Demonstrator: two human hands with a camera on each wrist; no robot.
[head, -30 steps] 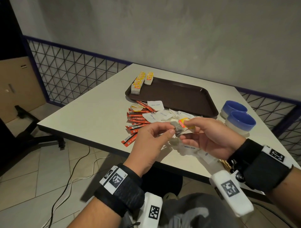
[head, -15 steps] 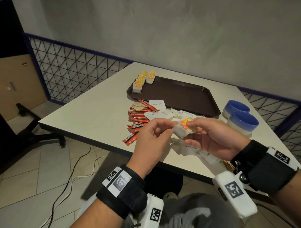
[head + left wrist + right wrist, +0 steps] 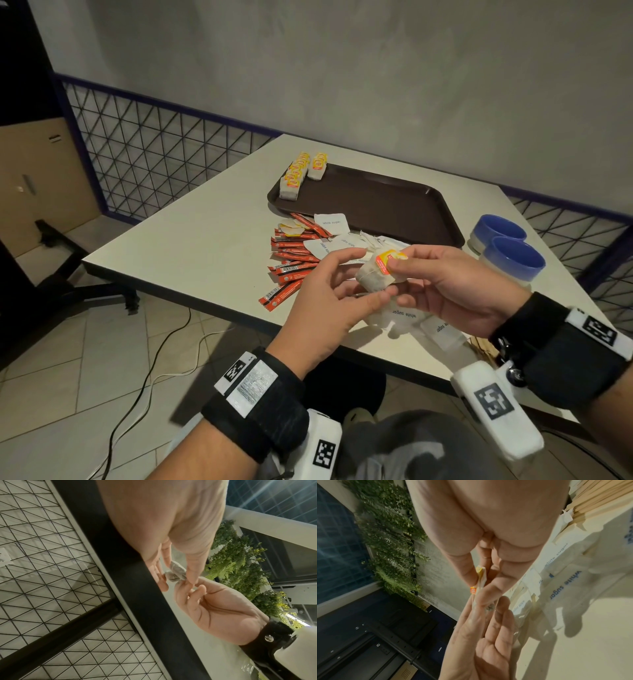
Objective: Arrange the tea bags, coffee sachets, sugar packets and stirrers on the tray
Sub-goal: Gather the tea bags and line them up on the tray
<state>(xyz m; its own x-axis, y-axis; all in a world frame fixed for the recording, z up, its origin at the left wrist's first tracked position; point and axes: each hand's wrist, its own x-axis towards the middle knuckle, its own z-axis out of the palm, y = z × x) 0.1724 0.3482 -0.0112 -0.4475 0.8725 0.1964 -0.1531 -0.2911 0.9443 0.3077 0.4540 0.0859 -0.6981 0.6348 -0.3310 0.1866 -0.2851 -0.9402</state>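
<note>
The right hand [image 3: 455,291] pinches the tea bag [image 3: 375,275] by its tag, above the counter [image 3: 191,253] at the tray's [image 3: 376,205] 6 o'clock (light, soft, tearable); the left hand's [image 3: 329,298] grip steadies its lower edge.

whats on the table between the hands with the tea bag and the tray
In the head view, white sugar packets and red coffee sachets lie scattered between the held tea bag and the tray.

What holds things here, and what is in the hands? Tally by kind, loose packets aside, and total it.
Brown tray: 1
Blue-topped containers: 2
Tea bag pinched between left hand and right hand: 1
Total: 4
</note>
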